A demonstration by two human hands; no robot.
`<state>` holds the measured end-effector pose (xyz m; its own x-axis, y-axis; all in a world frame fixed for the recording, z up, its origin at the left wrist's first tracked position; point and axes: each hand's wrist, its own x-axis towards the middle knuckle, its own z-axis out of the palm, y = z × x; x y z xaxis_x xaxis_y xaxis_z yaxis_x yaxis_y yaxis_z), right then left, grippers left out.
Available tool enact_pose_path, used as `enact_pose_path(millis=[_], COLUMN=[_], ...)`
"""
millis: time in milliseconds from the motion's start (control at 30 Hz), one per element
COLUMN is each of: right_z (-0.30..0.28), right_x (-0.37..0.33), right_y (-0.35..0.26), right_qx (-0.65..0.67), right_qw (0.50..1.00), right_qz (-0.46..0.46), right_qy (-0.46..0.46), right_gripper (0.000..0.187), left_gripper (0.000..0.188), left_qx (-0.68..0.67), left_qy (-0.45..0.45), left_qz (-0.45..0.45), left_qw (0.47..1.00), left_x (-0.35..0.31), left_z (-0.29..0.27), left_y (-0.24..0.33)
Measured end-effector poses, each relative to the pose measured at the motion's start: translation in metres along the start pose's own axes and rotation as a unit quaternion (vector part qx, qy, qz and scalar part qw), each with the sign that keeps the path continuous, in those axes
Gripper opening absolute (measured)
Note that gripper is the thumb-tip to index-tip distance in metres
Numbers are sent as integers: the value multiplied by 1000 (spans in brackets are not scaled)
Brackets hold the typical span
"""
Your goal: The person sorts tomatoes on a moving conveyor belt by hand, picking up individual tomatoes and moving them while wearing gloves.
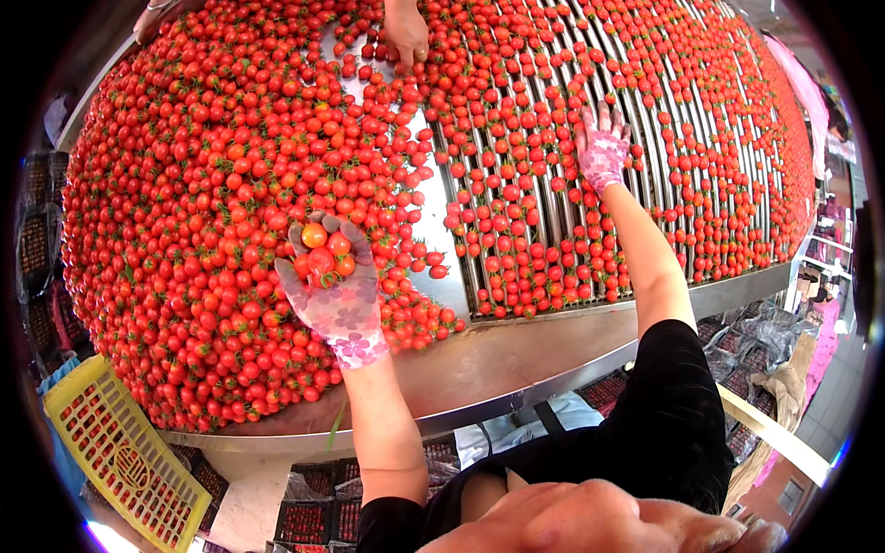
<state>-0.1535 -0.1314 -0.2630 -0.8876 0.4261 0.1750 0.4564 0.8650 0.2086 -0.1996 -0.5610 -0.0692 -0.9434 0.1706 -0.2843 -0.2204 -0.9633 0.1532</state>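
My left hand [334, 286], in a pink flowered glove with dark grey fingers, is turned palm up above a deep heap of red cherry tomatoes [212, 212]. Its curled fingers cup several cherry tomatoes [320, 260], one of them more orange than the rest. Gloved the same way, my right hand [604, 147] reaches far out over the metal rollers [544, 219]. Its fingers are stretched and apart among the tomatoes lying in rows there. Whether its fingertips touch any tomato I cannot tell.
Another person's bare hand [406, 35] reaches into the tomatoes at the far edge. A smooth metal plate [442, 230] divides heap from rollers. The table's metal rim [516, 398] curves before me. A yellow plastic crate [129, 456] leans at the left; dark crates [304, 521] of tomatoes stand below.
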Motion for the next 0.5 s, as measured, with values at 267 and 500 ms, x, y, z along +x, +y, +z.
enact_pose_path(millis=[267, 500], right_z=[-29, -56], right_x=[-16, -103], right_y=[-96, -86], right_qx=[87, 185], right_qw=[976, 922], right_qz=[-169, -295], right_qy=[-110, -170], right_gripper=[64, 60], left_gripper=[39, 38], left_qx=[8, 20], left_qy=[-7, -3], left_qz=[-12, -2], left_qw=[1000, 1000], left_x=[2, 2], left_z=[-3, -5], left_y=[-5, 0])
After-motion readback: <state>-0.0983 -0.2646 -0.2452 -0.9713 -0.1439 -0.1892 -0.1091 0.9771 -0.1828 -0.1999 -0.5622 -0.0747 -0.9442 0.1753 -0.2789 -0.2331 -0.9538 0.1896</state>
